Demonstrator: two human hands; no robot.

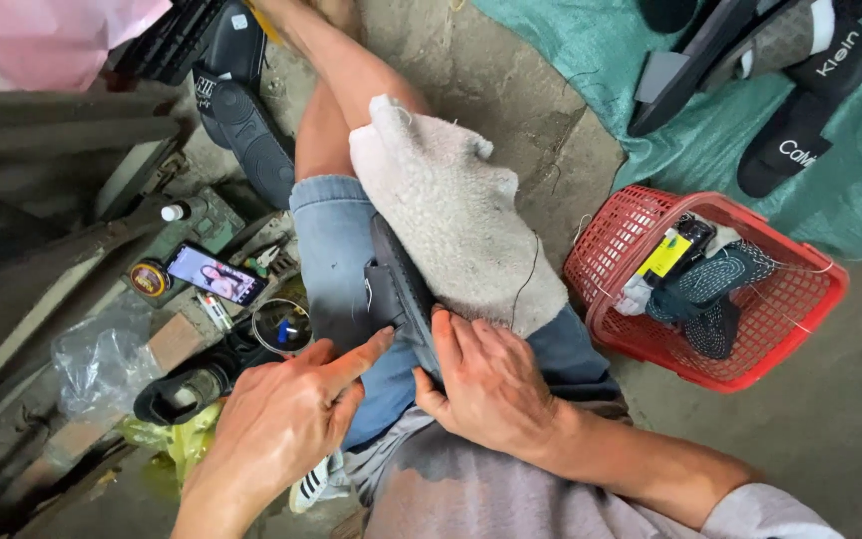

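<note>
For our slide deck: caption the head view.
Both hands, left and right, hold a black shoe under a cloth.

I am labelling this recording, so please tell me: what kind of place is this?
Probably a shoe repairer's ground-level work spot: the right hand holds a dark shoe on the lap, sandals lie on a green tarp, beside a red basket.

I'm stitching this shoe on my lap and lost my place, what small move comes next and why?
Probably pull the thread snug. It lies slack over the cloth, while the right hand grips the dark shoe and the left hand only points a fingertip at its edge.
</note>
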